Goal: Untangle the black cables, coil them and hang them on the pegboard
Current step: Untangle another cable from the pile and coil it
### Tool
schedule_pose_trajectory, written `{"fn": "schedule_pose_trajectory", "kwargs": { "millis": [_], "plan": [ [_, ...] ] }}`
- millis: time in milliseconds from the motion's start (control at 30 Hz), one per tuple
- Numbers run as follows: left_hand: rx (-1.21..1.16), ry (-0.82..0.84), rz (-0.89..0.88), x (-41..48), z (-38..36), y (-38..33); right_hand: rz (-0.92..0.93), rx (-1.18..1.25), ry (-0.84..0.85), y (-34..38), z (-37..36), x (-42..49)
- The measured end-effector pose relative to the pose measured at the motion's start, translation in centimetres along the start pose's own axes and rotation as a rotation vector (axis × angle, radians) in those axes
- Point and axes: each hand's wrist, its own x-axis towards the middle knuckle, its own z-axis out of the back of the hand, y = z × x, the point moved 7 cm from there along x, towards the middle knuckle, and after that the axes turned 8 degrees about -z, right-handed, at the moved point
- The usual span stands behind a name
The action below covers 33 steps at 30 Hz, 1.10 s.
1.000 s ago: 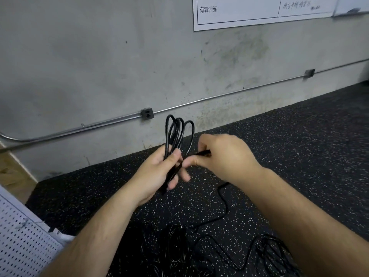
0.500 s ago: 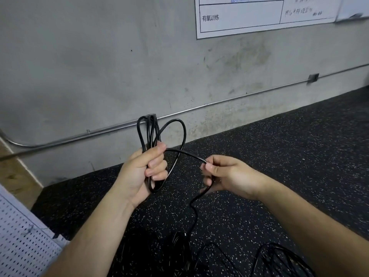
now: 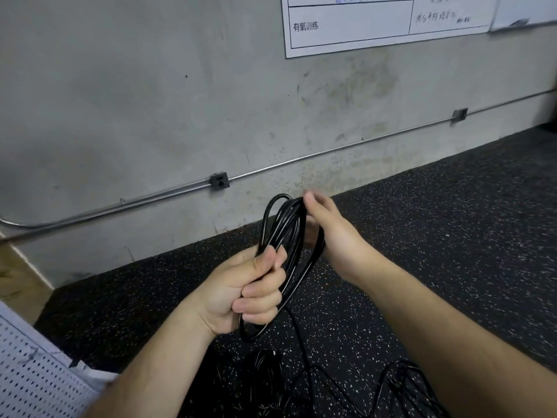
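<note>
My left hand [image 3: 250, 285] grips a black cable coil [image 3: 283, 233] of several loops, held upright above the dark speckled floor. My right hand [image 3: 328, 233] is at the coil's upper right, thumb and fingers curled round its strands near the top. A loose length of the same cable [image 3: 298, 333] trails down from the coil to the floor. More tangled black cables [image 3: 265, 378] lie on the floor below my hands, another loose bunch [image 3: 401, 384] to the right. The white pegboard [image 3: 33, 372] shows at the lower left corner.
A grey concrete wall [image 3: 150, 101] stands close ahead, with a metal conduit [image 3: 120, 203] and a small junction box [image 3: 219, 181] low on it. A white printed sheet [image 3: 346, 25] hangs at the top. Black speckled rubber flooring [image 3: 452, 221] stretches right.
My right hand has come up from the lower right to the top of the coil, laying another loop onto it. The coil in my left hand is thicker.
</note>
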Motion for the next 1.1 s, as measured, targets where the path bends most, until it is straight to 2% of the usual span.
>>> {"fn": "schedule_pose_trajectory", "kwargs": {
  "millis": [67,100,233,367,533,633,700,767,833,900,1000,1100],
  "plan": [
    [0.061,-0.04,0.0,-0.1,0.4,0.0,-0.057,0.189,0.145,0.1,-0.8,-0.4],
    [0.12,-0.096,-0.005,0.0,0.8,0.0,-0.041,0.219,0.142,0.4,-0.7,-0.5],
    [0.368,-0.305,-0.04,0.2,2.4,-0.2,0.096,0.231,0.006,1.9,0.0,-0.6],
    [0.617,-0.373,-0.044,-0.1,2.8,-0.4,0.191,-0.019,-0.117,3.1,-0.3,-1.0],
    [0.745,-0.362,-0.103,-0.2,2.2,-1.3,0.235,0.008,-0.161,3.9,-1.1,-1.5],
    [0.727,-0.427,-0.212,-0.2,2.4,-1.9,0.245,0.058,-0.151,3.7,-1.0,-1.3],
    [0.68,-0.469,-0.281,-0.4,2.4,-2.6,0.199,-0.031,-0.094,2.1,-0.7,-0.8],
    [0.608,-0.479,-0.34,-0.6,2.6,-3.3,0.125,-0.155,0.066,-0.4,-0.9,-0.4],
    [0.544,-0.469,-0.386,-0.8,3.0,-4.1,-0.031,-0.208,0.256,-4.0,-1.6,-0.5],
    [0.518,-0.477,-0.407,-1.0,3.2,-4.6,-0.243,-0.292,0.368,-8.0,-2.1,-0.9],
    [0.52,-0.535,-0.421,-1.4,3.6,-5.2,-0.416,-0.434,0.423,-11.5,-2.6,-1.8],
    [0.589,-0.627,-0.398,-1.9,4.6,-5.6,-0.413,-0.639,0.466,-12.0,-3.4,-2.5]
  ]
}}
